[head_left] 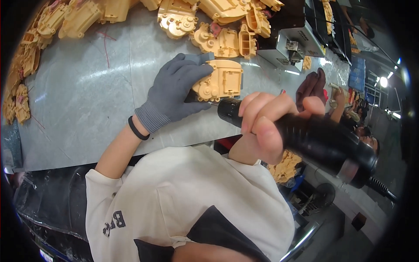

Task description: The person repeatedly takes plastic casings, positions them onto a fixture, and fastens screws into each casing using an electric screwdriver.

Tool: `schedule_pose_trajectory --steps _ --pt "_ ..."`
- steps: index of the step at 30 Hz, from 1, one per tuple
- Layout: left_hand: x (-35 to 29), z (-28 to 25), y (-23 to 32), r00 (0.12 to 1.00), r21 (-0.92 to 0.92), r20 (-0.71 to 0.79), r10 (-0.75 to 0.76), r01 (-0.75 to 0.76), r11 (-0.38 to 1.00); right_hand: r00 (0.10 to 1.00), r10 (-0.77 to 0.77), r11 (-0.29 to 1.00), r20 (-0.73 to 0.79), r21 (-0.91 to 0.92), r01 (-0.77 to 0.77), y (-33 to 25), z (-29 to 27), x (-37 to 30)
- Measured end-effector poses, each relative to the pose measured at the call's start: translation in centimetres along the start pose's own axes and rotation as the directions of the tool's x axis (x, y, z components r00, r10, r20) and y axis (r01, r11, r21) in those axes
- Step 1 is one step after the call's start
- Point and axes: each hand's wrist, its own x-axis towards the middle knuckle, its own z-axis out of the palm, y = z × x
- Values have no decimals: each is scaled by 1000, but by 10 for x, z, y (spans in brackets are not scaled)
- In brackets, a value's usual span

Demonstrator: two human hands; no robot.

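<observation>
My left hand, in a grey knit glove, is closed on a yellow plastic housing with molded round bosses and a rectangular frame. A grey-blue block shows behind the glove's fingers at the housing's far side. My bare right hand wraps round a black electric screwdriver, its cable trailing to the lower right. The screwdriver's nose points left, at the near edge of the housing. Whether its bit touches the housing I cannot tell.
Several yellow housings lie along the far edge, and more line the left edge of the grey table. A boxy metal device stands at the far right. A dark glove lies beyond my right hand. Other people sit further right.
</observation>
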Motion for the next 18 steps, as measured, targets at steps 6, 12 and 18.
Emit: schedule_pose_trajectory --steps 6,12,18 --pt "-4 -3 -2 1000 -11 -6 -15 15 1000 997 67 992 -38 -105 -70 16 14 0" --pt "-7 0 -5 999 -5 -40 2 -2 1000 992 116 980 44 -170 -107 16 18 3" --pt "-6 1 -7 999 7 -32 1 -1 1000 991 132 978 26 -168 -126 19 20 3"
